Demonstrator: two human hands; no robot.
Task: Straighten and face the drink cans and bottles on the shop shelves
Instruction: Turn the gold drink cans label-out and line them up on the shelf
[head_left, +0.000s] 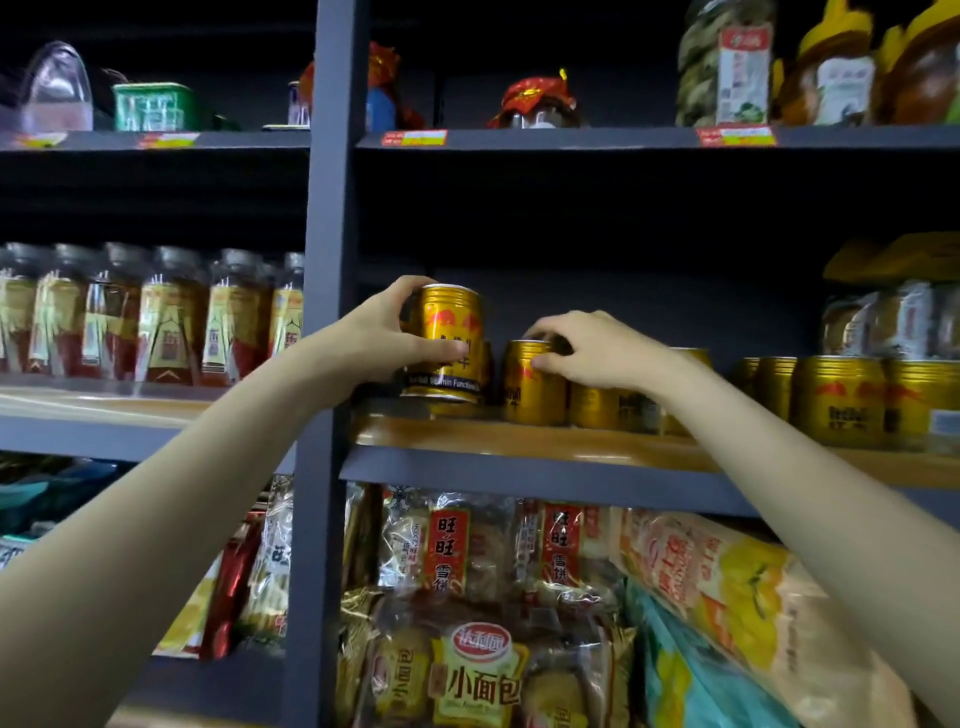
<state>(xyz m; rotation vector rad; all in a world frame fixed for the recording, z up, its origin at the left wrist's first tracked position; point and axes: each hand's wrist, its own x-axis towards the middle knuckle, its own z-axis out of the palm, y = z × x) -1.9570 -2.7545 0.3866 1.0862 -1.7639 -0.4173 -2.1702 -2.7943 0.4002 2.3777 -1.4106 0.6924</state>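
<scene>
**Gold can row partly faced**

My left hand (387, 332) grips a raised gold metal drink can (449, 343) above the wooden shelf board (519, 439); my right hand (587, 348) pinches the neighbouring gold can's top (532, 382). I judge the cans further right (836, 400) faced, these two pending

Dim, dark shelf recesses — soft overall blur, wide-angle bending at edges.
</scene>
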